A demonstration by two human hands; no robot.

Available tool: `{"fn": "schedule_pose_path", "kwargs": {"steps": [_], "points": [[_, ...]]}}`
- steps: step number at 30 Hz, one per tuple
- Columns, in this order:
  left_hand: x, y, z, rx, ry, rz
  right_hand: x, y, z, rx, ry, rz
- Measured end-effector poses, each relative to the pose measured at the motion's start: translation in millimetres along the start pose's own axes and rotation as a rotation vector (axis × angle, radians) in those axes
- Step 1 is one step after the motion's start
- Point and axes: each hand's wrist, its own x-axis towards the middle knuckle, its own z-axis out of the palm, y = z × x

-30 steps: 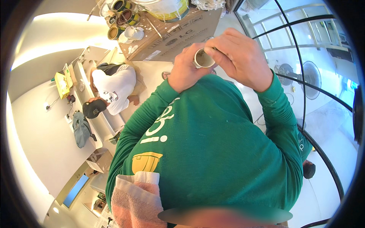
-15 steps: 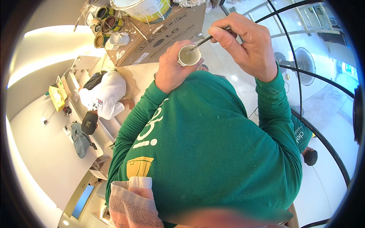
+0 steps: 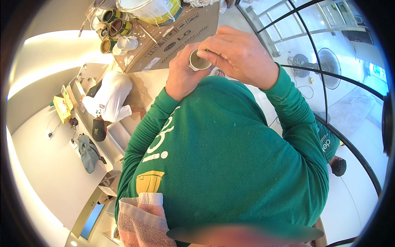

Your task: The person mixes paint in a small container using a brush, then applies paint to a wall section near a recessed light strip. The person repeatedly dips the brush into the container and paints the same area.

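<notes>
My left hand is wrapped round a small white cup, its mouth tilted up towards me. Some pale liquid or paste seems to lie inside, but its level is hard to make out. Over the cup's right rim, my right hand has its fingers pinched together. A thin dark stick was plain in that pinch half a second ago; the fingers now cover nearly all of it, and its lower end appears to be within the cup.
Beyond my hands stands a large cardboard box, bearing a big paint bucket and several smaller cans. A person in white bends at shelving on the left. Black-framed glass runs along the right, with a fan behind it.
My right hand has come down and left to the cup's rim, lowering the thin stick into the cup. The left hand with the cup has shifted slightly left.
</notes>
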Motion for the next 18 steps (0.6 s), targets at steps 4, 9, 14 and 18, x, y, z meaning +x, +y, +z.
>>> {"fn": "schedule_pose_path", "kwargs": {"steps": [4,9,14,18], "points": [[-1.2,1.4,-0.4,0.034,0.013,0.042,0.4,-4.7,0.5,0.053,0.012,0.008],[-0.5,0.1,-2.0,0.025,0.002,0.059,3.7,-6.9,-2.3,0.037,0.02,-0.023],[-2.9,-1.7,-0.5,0.029,0.008,0.057,4.2,-8.5,-4.2,-0.026,-0.019,-0.037],[-4.7,-2.2,-1.1,0.017,0.007,0.047,3.3,-8.6,-1.6,-0.02,-0.044,-0.05]]}}
